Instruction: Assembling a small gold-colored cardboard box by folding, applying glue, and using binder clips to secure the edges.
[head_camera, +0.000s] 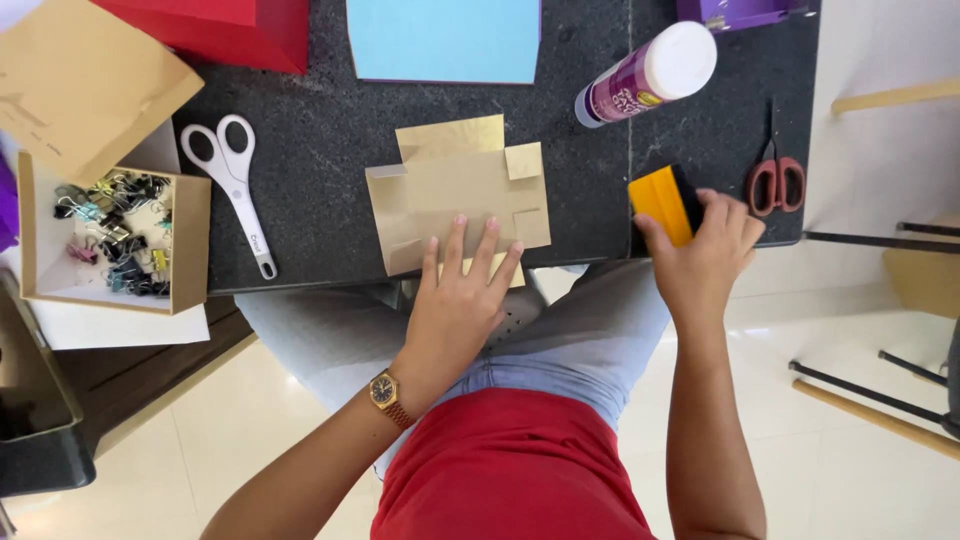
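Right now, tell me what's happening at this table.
A person seated at a dark table presses the left hand flat on a folded gold paper cut-out near the table's front edge. The right hand grips a yellow squeegee beside it. White scissors, a glue stick, red-handled scissors and a box of binder clips lie around.

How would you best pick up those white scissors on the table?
Grip the white scissors by the finger loops at the far end, coming from above. They lie flat and closed on the dark table, blades pointing toward the near edge, with bare table around the loops.
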